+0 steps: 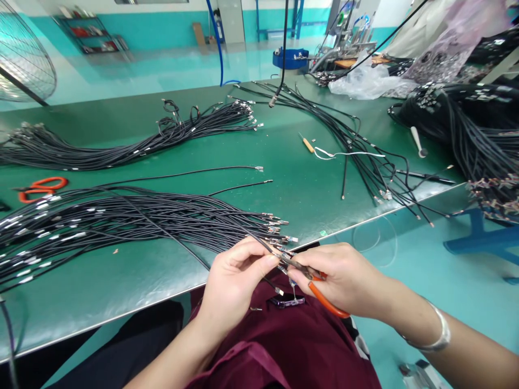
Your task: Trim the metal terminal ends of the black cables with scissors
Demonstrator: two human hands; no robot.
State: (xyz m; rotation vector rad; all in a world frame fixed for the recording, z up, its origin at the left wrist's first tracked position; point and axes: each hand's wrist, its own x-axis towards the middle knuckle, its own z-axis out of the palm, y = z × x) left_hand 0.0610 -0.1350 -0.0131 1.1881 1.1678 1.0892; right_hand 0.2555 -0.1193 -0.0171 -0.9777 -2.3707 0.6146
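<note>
My left hand (237, 278) pinches the end of a thin black cable (259, 243) with a metal terminal, just off the near edge of the green table (300, 183). My right hand (344, 278) grips orange-handled pliers (324, 302), whose tip meets the cable end between the two hands. A big bundle of black cables with metal terminals (121, 221) lies on the table to the left of my hands, its ends fanning toward them. Below the hands is my lap in dark red cloth, with a few small loose pieces on it.
A second cable bundle (133, 143) lies farther back, loose cables (365, 156) spread at the right, and heaps of cables (478, 124) at the far right. Orange scissors (40, 188) rest at the left. A small wooden-handled tool (307, 143) lies mid-table. A fan (20, 59) stands at the back left.
</note>
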